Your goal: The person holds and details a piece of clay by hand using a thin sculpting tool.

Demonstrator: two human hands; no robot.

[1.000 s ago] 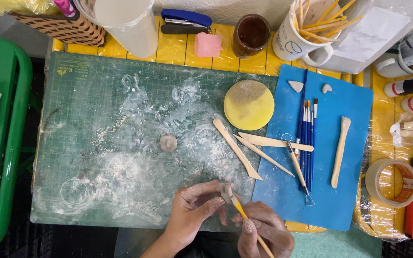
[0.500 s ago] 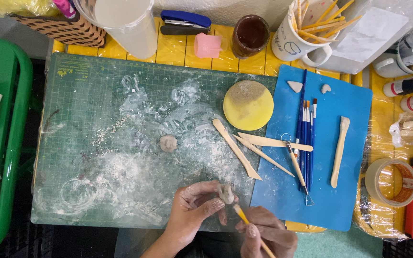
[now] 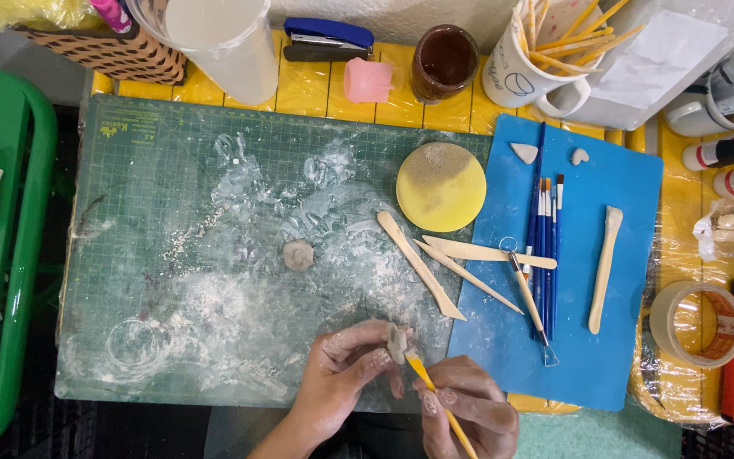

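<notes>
1. Left hand: at the near edge of the mat, fingers curled, thumb and fingertips pinched together, dusted white.
2. Right hand: just beside it, fingers folded in a pen-like grip, knuckles facing up.

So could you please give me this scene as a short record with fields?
left hand: pinches a small clay piece
right hand: holds a yellow tool, tip at the clay piece
work surface: green mat, dusted white
on mat: clay lump, yellow sponge
on blue sheet: brushes, wooden tools
</notes>
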